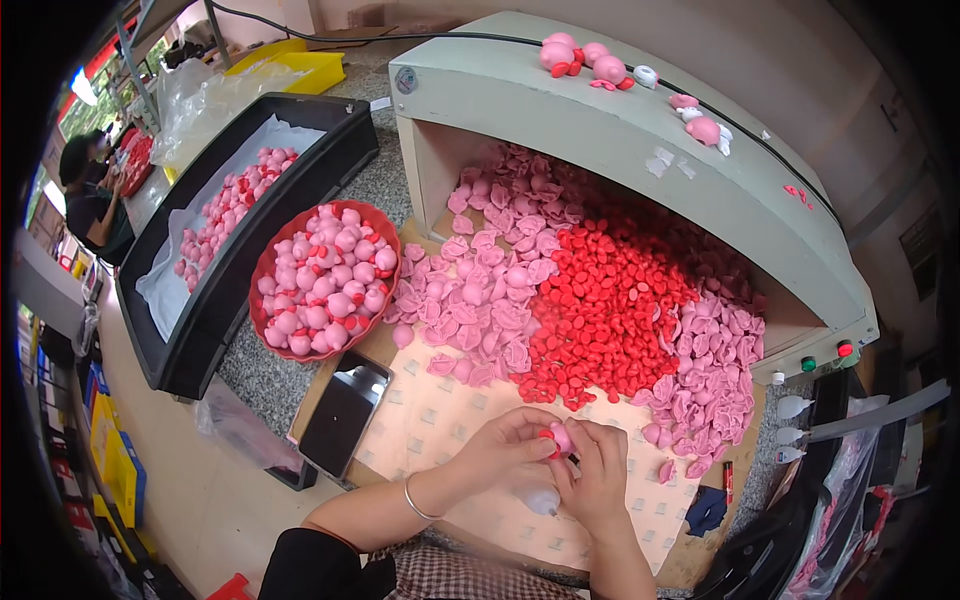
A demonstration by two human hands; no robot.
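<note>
My left hand (505, 450) and my right hand (600, 470) meet over a cardboard mat (430, 420) and pinch together a small pink toy piece with a red part (556, 436). A small white bottle (540, 500) sits just below my hands, partly hidden by them. Behind the hands lie heaps of pink shell pieces (480, 290) and small red pieces (600, 310), with another pink heap (715, 370) at the right. A silver bangle circles my left wrist.
A red bowl (266, 268) of finished pink toys stands at left, beside a black tray (200, 330) lined in white with more. A dark phone (342, 412) lies near the mat. A pale green hood (620, 140) covers the heaps. Another person (90, 195) sits far left.
</note>
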